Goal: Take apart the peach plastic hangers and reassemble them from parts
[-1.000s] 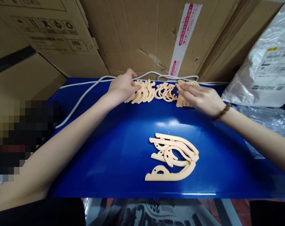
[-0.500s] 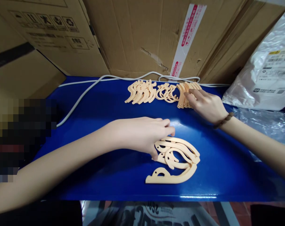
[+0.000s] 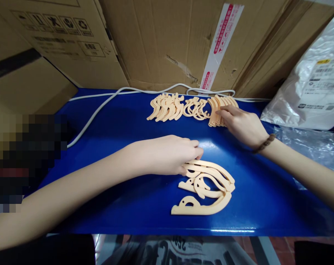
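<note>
Here, your left hand (image 3: 173, 154) is hiding some ends of the hanger pile (image 3: 212, 194) lying at five o'clock, its grip impossible to tell; at two o'clock, your right hand (image 3: 242, 125) is partly covering curved strips (image 3: 215, 110), narrowed fingers touching them, any pinch obscured.

Dim cardboard (image 3: 155, 44), soft white glare on the glossy blue tabletop (image 3: 114, 206), coarse pixelation at left.

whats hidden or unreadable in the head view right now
Head view:
Left end of the upper folding hanger: behind the left hand.
Part of the row of curved hanger arms: behind the right hand.
Right side of the white plastic bag: cut off by the picture's edge.
Fine print on its label: blurred, too small.
</note>
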A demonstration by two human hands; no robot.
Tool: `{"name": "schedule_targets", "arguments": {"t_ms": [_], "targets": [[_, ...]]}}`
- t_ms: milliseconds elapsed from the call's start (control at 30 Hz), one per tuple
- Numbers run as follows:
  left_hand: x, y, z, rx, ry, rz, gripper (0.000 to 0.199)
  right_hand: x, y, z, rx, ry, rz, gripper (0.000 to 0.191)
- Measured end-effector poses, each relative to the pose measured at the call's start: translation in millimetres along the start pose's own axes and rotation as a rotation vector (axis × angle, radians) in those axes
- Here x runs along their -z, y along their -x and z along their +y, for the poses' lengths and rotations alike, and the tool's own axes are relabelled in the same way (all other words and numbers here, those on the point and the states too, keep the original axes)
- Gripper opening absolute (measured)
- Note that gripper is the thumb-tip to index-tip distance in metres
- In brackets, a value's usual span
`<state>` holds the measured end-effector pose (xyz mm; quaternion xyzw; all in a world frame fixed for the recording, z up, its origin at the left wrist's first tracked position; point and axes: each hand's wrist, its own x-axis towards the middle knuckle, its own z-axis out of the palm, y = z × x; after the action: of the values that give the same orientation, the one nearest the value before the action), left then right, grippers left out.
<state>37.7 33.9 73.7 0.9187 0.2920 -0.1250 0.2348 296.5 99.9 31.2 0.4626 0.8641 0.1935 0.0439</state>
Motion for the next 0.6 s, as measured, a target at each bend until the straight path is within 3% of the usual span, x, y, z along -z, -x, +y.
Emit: {"name": "schedule_targets", "arguments": {"t_ms": [333,600], "targets": [[0.8,-2,6,-0.002,-0.058,-0.01,0.019,-5,0,1,0.023,-0.01,0.059,0.035],[-10.7,-4,8,-0.061,-0.136,0.083,0.016,-6,-1,2,0.028,-0.033,0.09,0.036]]}}
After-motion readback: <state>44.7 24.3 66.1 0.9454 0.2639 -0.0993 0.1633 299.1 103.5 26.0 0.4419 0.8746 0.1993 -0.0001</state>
